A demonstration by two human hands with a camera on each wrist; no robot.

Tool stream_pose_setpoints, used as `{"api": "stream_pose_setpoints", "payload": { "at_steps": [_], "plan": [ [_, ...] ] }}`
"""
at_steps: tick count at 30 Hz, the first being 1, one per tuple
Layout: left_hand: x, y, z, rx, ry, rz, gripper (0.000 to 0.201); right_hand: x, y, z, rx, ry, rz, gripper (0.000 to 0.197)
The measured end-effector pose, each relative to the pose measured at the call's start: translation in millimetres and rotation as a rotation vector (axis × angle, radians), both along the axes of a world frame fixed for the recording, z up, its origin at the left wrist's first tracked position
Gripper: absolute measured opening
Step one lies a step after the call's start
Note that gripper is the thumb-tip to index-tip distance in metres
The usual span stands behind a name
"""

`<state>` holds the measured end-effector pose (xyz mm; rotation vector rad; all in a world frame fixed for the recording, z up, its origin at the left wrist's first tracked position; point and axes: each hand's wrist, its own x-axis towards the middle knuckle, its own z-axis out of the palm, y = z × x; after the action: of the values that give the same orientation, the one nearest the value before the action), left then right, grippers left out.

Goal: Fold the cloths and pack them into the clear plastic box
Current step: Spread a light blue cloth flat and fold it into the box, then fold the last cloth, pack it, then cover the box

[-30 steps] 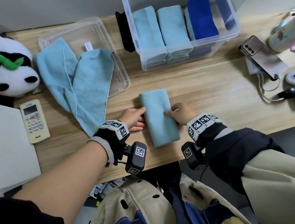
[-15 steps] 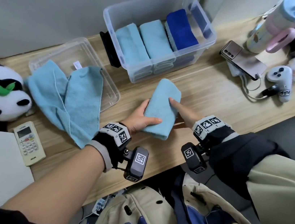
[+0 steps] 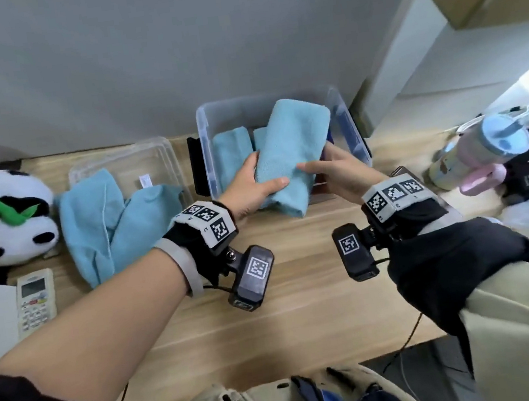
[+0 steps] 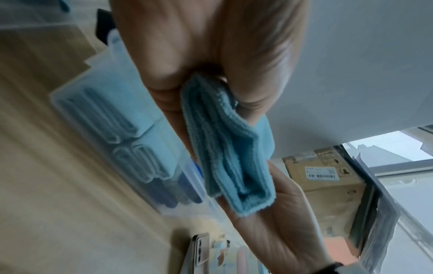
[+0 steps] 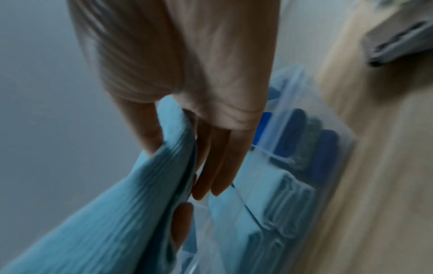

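Left to right: unfolded cloths (image 3: 102, 219) lie on the counter (image 3: 289, 315); a folded cloth (image 3: 290, 152) is held above the box (image 3: 358, 139), pinched by the left hand (image 3: 248, 189) and right hand (image 3: 333, 170). The folds should be kept pressed together while it is lowered beside the packed cloths (image 3: 232, 153).

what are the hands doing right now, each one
Left hand: closed on the folded cloth, thumb on top, fingers under.
Right hand: pinching the same cloth from the other side, over the box.
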<state>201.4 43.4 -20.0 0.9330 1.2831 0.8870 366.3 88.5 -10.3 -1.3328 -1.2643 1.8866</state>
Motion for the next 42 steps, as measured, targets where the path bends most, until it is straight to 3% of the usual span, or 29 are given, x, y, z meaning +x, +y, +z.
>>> {"api": "stream_pose_setpoints", "payload": {
  "at_steps": [3, 9, 11, 16, 20, 23, 26, 30, 35, 38, 42],
  "plan": [
    [-6, 20, 3, -0.003, 0.04, 0.146, 0.048, -21, 33, 4, 0.015, -0.089, 0.001, 0.041],
    [-50, 42, -9, -0.017, 0.421, 0.627, 0.039, -59, 85, -14, -0.123, -0.147, -0.022, 0.047],
    [-61, 43, -16, -0.077, 0.491, 0.594, 0.045, -72, 92, -20, -0.161, -0.186, 0.065, 0.046],
    [-76, 38, -32, -0.169, 0.417, 0.502, 0.058, -101, 100, -36, -0.222, -0.287, 0.256, 0.043],
    [-84, 28, -47, -0.198, 0.461, 0.5, 0.051, -115, 106, -54, -0.235, -0.433, 0.257, 0.04],
    [-83, 21, -57, -0.197, 0.388, 0.502, 0.04, -122, 109, -67, -0.206, -0.559, 0.253, 0.038],
    [-81, 14, -63, -0.2, 0.373, 0.488, 0.039, -124, 109, -74, -0.207, -0.601, 0.29, 0.021],
    [-87, 6, -69, -0.191, 0.385, 0.493, 0.038, -117, 108, -66, -0.179, -0.622, 0.233, 0.037],
    [-98, -8, -74, -0.235, 0.311, 0.579, 0.035, -99, 98, -42, -0.164, -0.512, 0.03, 0.005],
    [-102, -23, -80, -0.259, 0.306, 0.613, 0.033, -92, 80, -22, -0.154, -0.341, -0.061, 0.021],
    [-115, -53, -91, -0.26, 0.442, 0.624, 0.029, -89, 26, -2, 0.024, -0.019, -0.102, 0.018]
  ]
}}
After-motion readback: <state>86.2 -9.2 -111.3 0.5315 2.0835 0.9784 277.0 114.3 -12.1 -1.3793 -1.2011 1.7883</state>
